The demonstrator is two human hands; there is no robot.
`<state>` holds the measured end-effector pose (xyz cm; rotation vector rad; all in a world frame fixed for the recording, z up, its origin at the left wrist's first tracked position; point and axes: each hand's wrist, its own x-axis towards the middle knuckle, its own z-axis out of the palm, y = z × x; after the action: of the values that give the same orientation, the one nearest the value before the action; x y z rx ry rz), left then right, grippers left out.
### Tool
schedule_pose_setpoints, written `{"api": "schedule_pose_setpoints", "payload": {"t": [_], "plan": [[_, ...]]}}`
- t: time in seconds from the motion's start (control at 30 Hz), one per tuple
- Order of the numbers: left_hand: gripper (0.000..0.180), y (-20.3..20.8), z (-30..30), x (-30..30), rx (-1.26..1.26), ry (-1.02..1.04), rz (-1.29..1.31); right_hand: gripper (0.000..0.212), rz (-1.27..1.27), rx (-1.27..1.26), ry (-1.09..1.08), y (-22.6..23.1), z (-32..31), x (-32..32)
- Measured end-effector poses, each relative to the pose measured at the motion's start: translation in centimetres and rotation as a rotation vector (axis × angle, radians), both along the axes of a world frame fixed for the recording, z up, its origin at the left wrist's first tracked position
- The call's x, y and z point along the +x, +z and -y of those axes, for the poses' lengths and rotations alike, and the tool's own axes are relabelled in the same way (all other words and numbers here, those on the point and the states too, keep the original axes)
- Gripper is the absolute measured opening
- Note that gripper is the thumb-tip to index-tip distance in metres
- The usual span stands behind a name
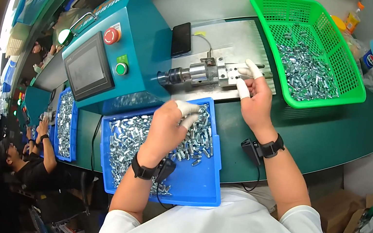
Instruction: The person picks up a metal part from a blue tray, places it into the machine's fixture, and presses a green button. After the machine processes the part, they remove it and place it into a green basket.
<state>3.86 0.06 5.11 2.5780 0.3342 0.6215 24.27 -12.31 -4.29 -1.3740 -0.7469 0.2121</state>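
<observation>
So the blue tray (192, 184) is my reference here. It's got loads of small shiny metal sleeves (129, 136) in it, heaped mostly left and far side, with bare plastic at the near right. Left hand (167, 125) is over the tray, white-covered thumb and forefinger bent close together right by the sleeves; can't tell if it's pinching one. Right hand (258, 104) is past the tray's far right corner, thumb and forefinger spread at the steel clamping fixture (223, 72), other fingers curled. Can't tell if those are gripping anything, tbh. Teal machine (149, 26) with a touchscreen (89, 66) sits beyond the tray, toward its left. Green plastic basket (357, 94) with more metal sleeves is well off beyond the tray, to its right.
</observation>
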Motion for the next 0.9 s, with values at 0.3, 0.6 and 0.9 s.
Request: {"api": "schedule_pose_setpoints", "payload": {"t": [0.3, 0.6, 0.9], "plan": [[0.020, 0.3, -3.3, 9.9, 0.147, -0.024, 0.129, 0.055, -0.071, -0.063, 0.055, -1.0, -0.4, -0.2], [0.024, -0.6, -4.6, 10.7, 0.293, -0.016, 0.027, 0.053, -0.057, -0.079, 0.134, 0.8, -0.2, -0.8], [0.032, 0.6, -2.1, 5.2, 0.233, -0.093, 0.207, 0.065, -0.387, -0.121, 0.516, 2.7, 0.2, -0.3]]}}
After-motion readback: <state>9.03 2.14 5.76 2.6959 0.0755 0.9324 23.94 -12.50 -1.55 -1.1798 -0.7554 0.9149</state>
